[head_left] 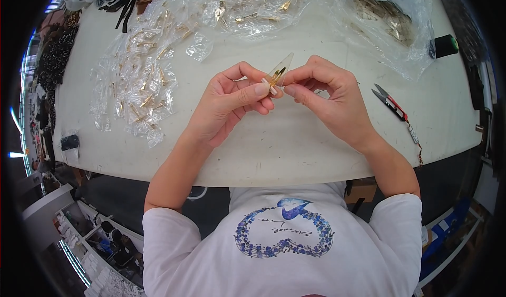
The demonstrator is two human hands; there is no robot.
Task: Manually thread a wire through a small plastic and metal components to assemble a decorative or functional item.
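In front of me, above the table (247, 154), both hands are raised close together. My left hand (232, 96) pinches a small gold metal clip (273, 81) with a clear, pointed triangular piece that sticks up between the hands. Something pale lies across its lower end, by my left thumb. My right hand (329, 96) is beside it, thumb and forefinger closed near the clip's right side. What those fingertips hold, if anything, is too small to make out. Thread snips (391, 103) with red and black handles rest to the right of my right hand.
Clear plastic bags (139, 96) of gold metal pieces spread over the left and far table. Another clear bag (379, 12) with brownish pieces lies at the far right, near a dark thread spool (446, 46). Dark strips (126, 7) are at the far left. A small dark object (69, 142) sits near the left edge.
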